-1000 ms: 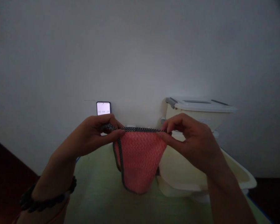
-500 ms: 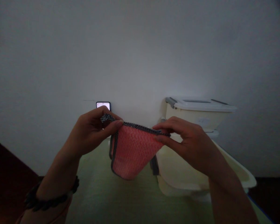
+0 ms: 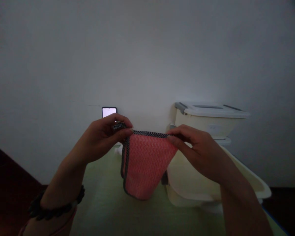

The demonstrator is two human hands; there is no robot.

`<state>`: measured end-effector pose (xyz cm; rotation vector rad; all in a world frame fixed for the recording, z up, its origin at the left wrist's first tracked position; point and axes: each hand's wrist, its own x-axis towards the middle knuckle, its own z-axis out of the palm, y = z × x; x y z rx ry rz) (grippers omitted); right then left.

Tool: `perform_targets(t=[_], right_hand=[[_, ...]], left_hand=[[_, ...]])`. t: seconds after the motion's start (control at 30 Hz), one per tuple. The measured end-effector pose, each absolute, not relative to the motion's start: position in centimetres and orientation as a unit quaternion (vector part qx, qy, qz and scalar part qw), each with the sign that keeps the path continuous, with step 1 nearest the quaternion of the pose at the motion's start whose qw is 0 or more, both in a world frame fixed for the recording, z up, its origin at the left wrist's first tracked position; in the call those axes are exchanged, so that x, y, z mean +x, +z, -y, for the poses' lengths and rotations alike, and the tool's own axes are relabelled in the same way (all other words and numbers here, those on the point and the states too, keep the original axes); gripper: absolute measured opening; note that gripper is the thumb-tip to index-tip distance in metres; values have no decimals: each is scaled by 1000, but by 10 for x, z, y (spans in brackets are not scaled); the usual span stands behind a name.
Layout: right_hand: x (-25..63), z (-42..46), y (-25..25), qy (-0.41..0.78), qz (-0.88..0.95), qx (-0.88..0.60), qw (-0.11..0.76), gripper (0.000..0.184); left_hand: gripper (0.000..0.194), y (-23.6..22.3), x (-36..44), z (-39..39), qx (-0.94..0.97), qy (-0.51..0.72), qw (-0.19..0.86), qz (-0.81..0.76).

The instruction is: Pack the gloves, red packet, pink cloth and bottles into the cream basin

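A pink woven cloth (image 3: 144, 164) with a dark checked border hangs in the air above a pale green surface (image 3: 105, 206). My left hand (image 3: 103, 136) pinches its top left corner between thumb and fingers. At the top right corner, my right hand (image 3: 199, 152) pinches the border the same way. The top edge runs taut and nearly level between both hands, and the rest of the cloth droops in a folded, rounded shape below. A dark bead bracelet (image 3: 54, 209) sits on my left wrist.
A phone (image 3: 109, 111) with a lit screen leans against the white wall behind my left hand. At the right stand a cream plastic basin (image 3: 248, 183) and, behind it, a lidded cream storage box (image 3: 211, 118). Dark floor shows at both lower corners.
The cloth's top edge tilted half a second ago with my left hand raised; now it is level again. The hanging part swung left, then settled back toward the middle.
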<state>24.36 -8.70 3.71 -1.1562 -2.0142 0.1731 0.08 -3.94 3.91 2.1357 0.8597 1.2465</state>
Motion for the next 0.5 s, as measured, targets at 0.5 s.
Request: perform_targets(t=[0.5], right_hand=[[217, 96, 31, 159, 773, -401, 464, 4]], left_hand=[[17, 34, 28, 61, 787, 427, 347, -280]])
